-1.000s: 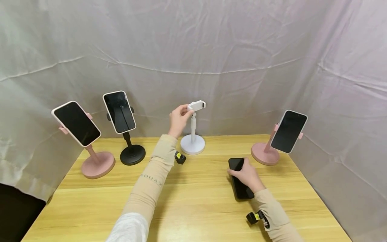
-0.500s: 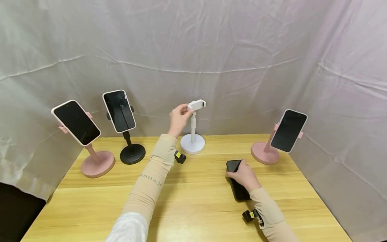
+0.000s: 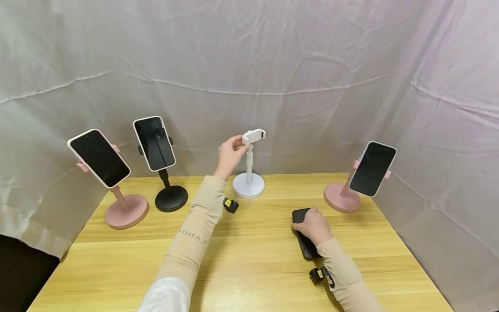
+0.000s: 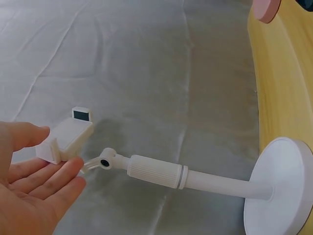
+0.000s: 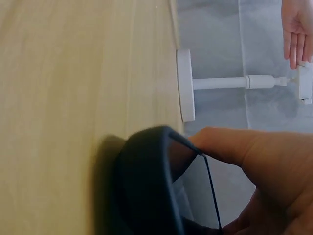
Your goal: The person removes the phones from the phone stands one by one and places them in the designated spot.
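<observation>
A white phone stand (image 3: 248,185) stands upright near the back of the table, its clamp (image 3: 253,136) holding no phone. My left hand (image 3: 231,155) is at the clamp's left end. In the left wrist view, the left fingers (image 4: 61,183) are nearly straight beneath the clamp's near end, and the thumb is raised clear of it. My right hand (image 3: 315,226) grips a black phone (image 3: 306,245) across its sides, thumb on one edge and fingers on the other. The phone's near end is on or just above the table; the right wrist view shows its dark edge tilted there.
At the left are a pink stand (image 3: 126,211) and a black stand (image 3: 170,198), each bearing a white-edged phone. Another pink stand (image 3: 341,197) with a phone is at the right. Grey cloth (image 3: 249,52) hangs behind the wooden table (image 3: 249,268) and along its sides.
The right hand has drawn the black phone slightly left and toward me. My left thumb has come off the clamp, and the left wrist has shifted a little left.
</observation>
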A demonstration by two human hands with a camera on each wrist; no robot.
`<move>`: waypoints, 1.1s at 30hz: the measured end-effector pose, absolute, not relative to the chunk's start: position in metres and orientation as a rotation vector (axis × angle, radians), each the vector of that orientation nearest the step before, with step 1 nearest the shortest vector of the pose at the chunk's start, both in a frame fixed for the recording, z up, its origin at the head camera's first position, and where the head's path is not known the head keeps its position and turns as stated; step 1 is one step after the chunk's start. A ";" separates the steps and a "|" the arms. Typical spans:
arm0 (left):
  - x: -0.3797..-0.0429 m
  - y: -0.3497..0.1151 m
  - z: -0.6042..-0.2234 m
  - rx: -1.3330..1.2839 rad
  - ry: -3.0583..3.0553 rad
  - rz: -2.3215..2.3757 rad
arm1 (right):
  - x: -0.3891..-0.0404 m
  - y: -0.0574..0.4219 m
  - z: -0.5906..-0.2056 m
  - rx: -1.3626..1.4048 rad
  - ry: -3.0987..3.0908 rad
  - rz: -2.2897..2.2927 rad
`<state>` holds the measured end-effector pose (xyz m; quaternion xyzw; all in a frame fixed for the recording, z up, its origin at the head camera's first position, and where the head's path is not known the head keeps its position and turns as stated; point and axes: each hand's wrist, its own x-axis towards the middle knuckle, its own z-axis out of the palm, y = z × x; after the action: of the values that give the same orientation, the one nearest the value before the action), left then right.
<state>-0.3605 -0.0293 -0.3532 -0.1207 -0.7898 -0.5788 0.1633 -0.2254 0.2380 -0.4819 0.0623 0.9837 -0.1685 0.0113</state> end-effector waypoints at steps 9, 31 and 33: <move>-0.350 -0.034 -0.354 -0.348 -2.249 -1.677 | -0.223 0.234 -0.481 0.225 3.078 -0.480; -0.310 -0.056 -0.367 -0.309 -2.132 -1.811 | -0.221 0.231 -0.481 0.229 3.138 -0.363; -0.307 -0.057 -0.368 -0.305 -2.142 -1.807 | -0.220 0.230 -0.480 0.221 3.132 -0.345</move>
<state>-0.3070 -0.0565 -0.3681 -0.1067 -0.7500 -0.6328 0.1604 -0.2202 0.2299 -0.4803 0.0699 0.9915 -0.1093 -0.0086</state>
